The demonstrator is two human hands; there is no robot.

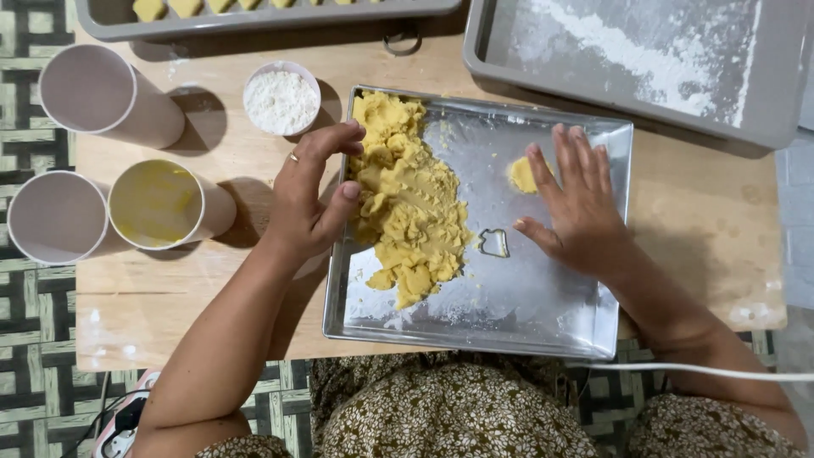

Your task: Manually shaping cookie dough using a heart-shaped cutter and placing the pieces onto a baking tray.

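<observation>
1. Nearest the lens, at the bottom of the frame: floral-print lap (449, 416), with a white cord (704, 371) running across at lower right.
2. Just above it, mid-frame: shiny square metal tray (543, 326) on a wooden board (170, 314).
3. Down the tray's left half: long heap of yellow dough (411, 203), its long axis running top to bottom of the frame.
4. Left hand (309, 199) at the tray's left edge, fingers curled but spread, thumb and fingertips touching the heap's left flank; nothing pinched free.
5. Right hand (577, 199) flat and splayed on the tray's right half, pressing a small dough piece (521, 174) (mostly showing past the index finger); nothing gripped.
6. Between heap and right hand: small metal cookie cutter (493, 242), just beside the right thumb, so nearer that hand.
7. Left of frame: three cups (153, 203), plus a small bowl of flour (281, 100).
</observation>
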